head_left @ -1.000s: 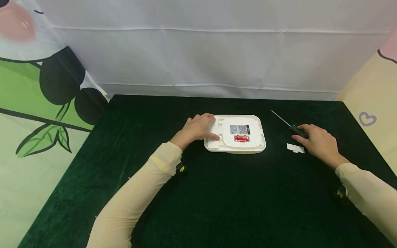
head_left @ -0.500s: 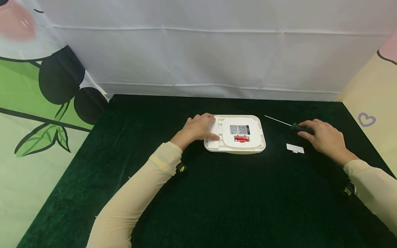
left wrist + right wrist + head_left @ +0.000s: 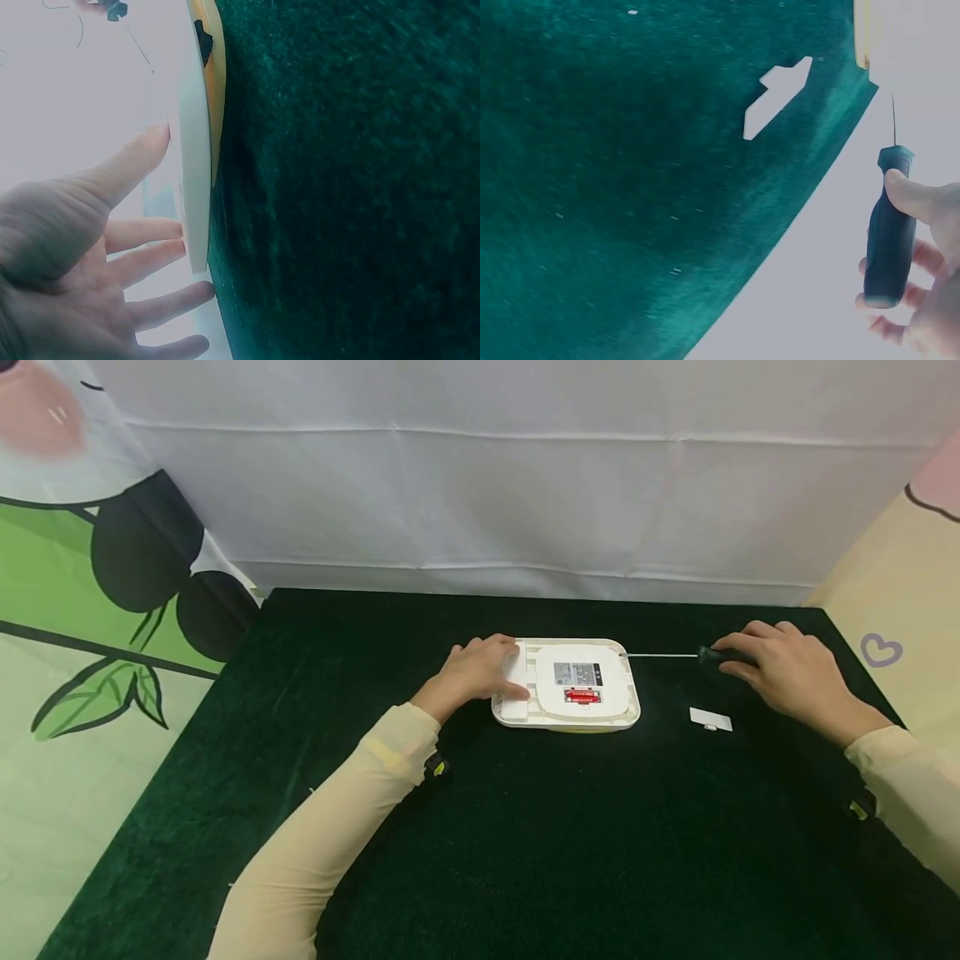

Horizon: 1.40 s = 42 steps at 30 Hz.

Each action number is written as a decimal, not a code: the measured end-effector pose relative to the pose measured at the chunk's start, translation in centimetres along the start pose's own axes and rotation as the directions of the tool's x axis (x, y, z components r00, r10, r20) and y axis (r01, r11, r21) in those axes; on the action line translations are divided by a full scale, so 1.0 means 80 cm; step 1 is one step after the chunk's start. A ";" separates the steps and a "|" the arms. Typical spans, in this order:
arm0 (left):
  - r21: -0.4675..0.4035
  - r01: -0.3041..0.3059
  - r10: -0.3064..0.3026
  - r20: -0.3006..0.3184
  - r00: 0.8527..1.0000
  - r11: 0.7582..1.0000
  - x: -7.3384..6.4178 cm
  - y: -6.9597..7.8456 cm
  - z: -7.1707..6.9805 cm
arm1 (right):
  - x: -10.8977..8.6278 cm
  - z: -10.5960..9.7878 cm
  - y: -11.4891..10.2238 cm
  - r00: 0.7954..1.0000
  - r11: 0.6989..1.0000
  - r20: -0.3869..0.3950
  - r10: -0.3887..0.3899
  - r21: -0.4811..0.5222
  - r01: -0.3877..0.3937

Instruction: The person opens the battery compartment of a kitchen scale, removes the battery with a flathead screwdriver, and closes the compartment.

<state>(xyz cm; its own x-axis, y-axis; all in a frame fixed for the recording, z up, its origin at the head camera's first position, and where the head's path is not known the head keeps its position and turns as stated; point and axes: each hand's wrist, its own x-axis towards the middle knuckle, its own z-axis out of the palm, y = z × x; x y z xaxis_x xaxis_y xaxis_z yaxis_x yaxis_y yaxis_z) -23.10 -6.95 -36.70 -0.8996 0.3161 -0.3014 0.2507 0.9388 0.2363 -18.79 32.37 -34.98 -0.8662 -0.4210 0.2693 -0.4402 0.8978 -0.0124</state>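
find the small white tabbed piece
In the head view, the small white tabbed piece lies on the green cloth, right of the white device and nearer the person than the screwdriver.

The device (image 3: 546,681) was plain white, with a yellow lower edge (image 3: 217,97). Its label (image 3: 573,674) was grey with dark print and one black end. The batteries (image 3: 582,697) were red with pale marks. The screwdriver handle (image 3: 890,247) appeared dark green to black; glare and tint prevented a firm reading. Its shaft (image 3: 662,655) was silver-grey. The tabbed plate (image 3: 710,719) was plain white. The bench (image 3: 480,843) was dark green. Both sleeves (image 3: 337,827) were cream. The rear cloth (image 3: 450,493) was off-white. The left backdrop (image 3: 67,793) showed greens, black, white and pink shapes; the right backdrop (image 3: 911,618) was pale yellow with a lilac heart outline and a pink corner.
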 end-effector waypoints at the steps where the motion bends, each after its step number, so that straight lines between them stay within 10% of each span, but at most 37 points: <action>1: -0.001 0.000 0.000 0.000 1.000 1.000 0.000 0.000 0.000 | 0.002 -0.003 -0.003 1.000 1.000 -0.008 -0.020 -0.014 0.020; 17: -0.014 -0.021 0.021 -0.003 1.000 1.000 -0.007 -0.001 -0.003 | 0.032 -0.055 -0.059 0.958 0.936 -0.029 -0.285 -0.225 0.272; 37: -0.013 -0.041 0.041 -0.012 0.999 0.999 -0.008 -0.002 -0.004 | 0.068 -0.090 -0.106 0.937 0.859 0.140 -0.320 -0.374 0.349; 42: -0.072 -0.053 0.052 -0.017 0.999 0.996 -0.007 -0.004 -0.001 | 0.076 -0.085 -0.100 0.943 0.891 0.176 -0.283 -0.316 0.327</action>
<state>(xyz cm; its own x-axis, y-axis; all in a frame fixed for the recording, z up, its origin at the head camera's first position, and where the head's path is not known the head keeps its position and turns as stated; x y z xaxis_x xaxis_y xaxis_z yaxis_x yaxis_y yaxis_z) -22.69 -7.43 -36.50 -0.8913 0.3621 -0.2729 0.2717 0.9084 0.3178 -18.92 23.48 -26.69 -0.7334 -0.6741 0.0876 -0.6006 0.7030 0.3809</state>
